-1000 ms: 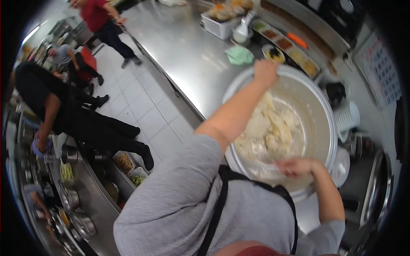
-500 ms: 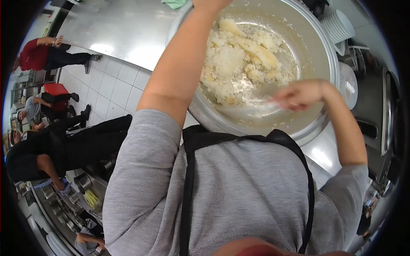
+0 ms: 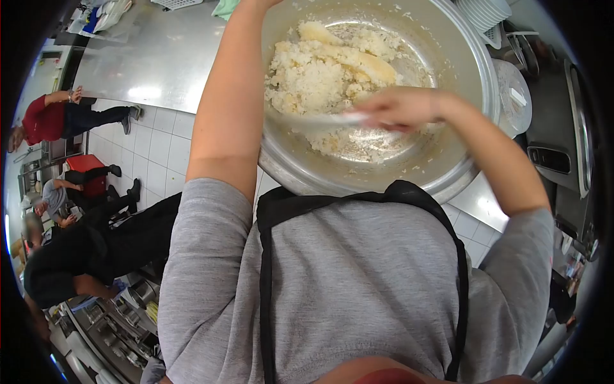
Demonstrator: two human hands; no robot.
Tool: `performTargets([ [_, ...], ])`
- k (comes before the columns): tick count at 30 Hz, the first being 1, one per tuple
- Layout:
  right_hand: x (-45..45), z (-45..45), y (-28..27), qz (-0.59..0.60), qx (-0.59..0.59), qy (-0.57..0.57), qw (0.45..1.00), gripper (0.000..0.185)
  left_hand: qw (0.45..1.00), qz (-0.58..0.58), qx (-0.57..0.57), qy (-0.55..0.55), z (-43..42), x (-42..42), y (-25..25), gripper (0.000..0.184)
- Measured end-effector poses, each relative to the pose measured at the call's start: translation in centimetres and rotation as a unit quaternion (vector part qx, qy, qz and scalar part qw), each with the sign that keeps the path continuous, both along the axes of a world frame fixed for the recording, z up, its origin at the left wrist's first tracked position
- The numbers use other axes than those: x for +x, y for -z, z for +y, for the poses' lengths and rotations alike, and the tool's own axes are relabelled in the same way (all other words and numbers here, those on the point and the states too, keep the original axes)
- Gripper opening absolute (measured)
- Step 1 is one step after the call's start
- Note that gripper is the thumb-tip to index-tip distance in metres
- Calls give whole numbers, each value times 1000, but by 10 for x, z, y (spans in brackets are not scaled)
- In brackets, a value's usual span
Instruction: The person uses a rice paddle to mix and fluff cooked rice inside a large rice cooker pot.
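A large metal pot (image 3: 462, 70) stands in front of me with clumped white rice (image 3: 313, 80) in it. Some of the rice is yellowish and packed into curved lumps. Inside the pot, my right hand (image 3: 393, 110) is closed around a pale flat utensil (image 3: 313, 121), blurred by motion, so its exact kind does not show. The utensil points left, along the near edge of the rice. My left arm (image 3: 227, 96) reaches over the pot's left side, and its hand is cut off by the top of the view.
A steel worktop (image 3: 150, 54) with a green cloth (image 3: 225, 8) extends left. Stacked white plates (image 3: 483, 13) and a clear plastic lid (image 3: 511, 96) stand right of the pot. A person in black (image 3: 96, 256) and a person in red (image 3: 48, 121) are at the left.
My right hand has moved left with the utensil, sweeping it up toward the rice. The view has shifted, so the pot sits farther left and higher.
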State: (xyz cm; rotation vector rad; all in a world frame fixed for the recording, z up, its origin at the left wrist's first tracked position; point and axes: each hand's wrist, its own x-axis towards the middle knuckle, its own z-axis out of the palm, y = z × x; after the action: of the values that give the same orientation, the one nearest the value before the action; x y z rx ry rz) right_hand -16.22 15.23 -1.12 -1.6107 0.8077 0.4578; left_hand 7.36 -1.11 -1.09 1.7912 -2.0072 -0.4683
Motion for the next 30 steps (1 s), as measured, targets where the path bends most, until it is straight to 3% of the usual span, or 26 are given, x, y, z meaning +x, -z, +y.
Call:
performTargets([
  [2,27,0,20,-76,86,156,981,42,1000,6,-14,7,3,2,3,91],
  [5,21,4,13,-81,27,158,984,41,1000,3,-18,12,5,2,2,90],
  [6,12,3,14,-86,0,86,993,39,1000,-11,-12,10,5,2,-1,90],
  [7,5,2,4,-86,-2,85,993,39,1000,-10,-14,10,4,0,-4,90],
  [9,-8,6,-20,45,67,-22,997,37,999,-34,-1,-10,9,-3,-6,91],
  [12,31,-4,3,-73,-14,121,990,42,1000,-25,7,-13,12,-8,-10,92],
  [15,35,-9,6,-63,48,241,967,42,999,-38,-30,10,6,-3,2,91],
  [20,-20,-49,-41,27,-41,-4,999,32,997,-56,-44,-3,8,-3,3,90],
  [23,-78,-89,-56,83,-123,-263,953,24,997,-62,-51,10,8,-5,4,90],
  [25,-78,-86,-93,308,-191,-275,890,23,995,-87,-51,-7,11,-7,0,91],
  [26,-76,-87,-91,310,-189,-275,890,23,994,-92,-56,-3,11,-8,0,91],
  [28,-66,-88,-88,497,-252,-273,784,28,994,-83,-65,-2,15,-10,-3,91],
  [29,-62,-85,-84,497,-252,-274,784,28,994,-75,-75,-2,17,-10,-4,90],
  [30,-52,-73,-83,460,-168,-234,840,24,994,-76,-74,-4,17,-10,-3,90],
])
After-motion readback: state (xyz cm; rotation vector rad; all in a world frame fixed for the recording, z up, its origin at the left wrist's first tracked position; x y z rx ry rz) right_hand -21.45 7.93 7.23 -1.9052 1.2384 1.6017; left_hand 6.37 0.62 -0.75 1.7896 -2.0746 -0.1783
